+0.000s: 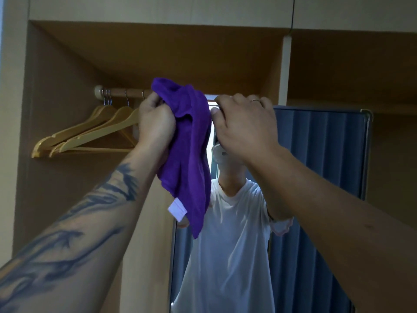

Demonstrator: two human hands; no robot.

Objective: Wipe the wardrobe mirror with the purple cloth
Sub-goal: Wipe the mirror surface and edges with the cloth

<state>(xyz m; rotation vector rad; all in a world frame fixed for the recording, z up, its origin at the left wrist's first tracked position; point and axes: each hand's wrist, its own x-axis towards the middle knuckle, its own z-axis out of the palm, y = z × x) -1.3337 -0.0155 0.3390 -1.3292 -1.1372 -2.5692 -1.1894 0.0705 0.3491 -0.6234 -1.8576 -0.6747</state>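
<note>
The purple cloth [189, 143] hangs bunched from my left hand [155, 118], which grips its upper part in front of the clothes rail. A white label shows near the cloth's lower edge. The wardrobe mirror [316, 159] stands upright at the centre right and reflects a person in a white T-shirt and a blue curtain. My right hand [243, 123] holds the mirror's top edge, with its fingers curled over the edge and its thumb on the near side. The cloth hangs just left of that hand and covers the mirror's upper left corner.
Several wooden hangers [90, 134] hang at the left end of the wooden rail [126, 92] inside the open wardrobe. The wardrobe's side wall [45, 177] is at the left, and a vertical divider [284, 68] rises above the mirror.
</note>
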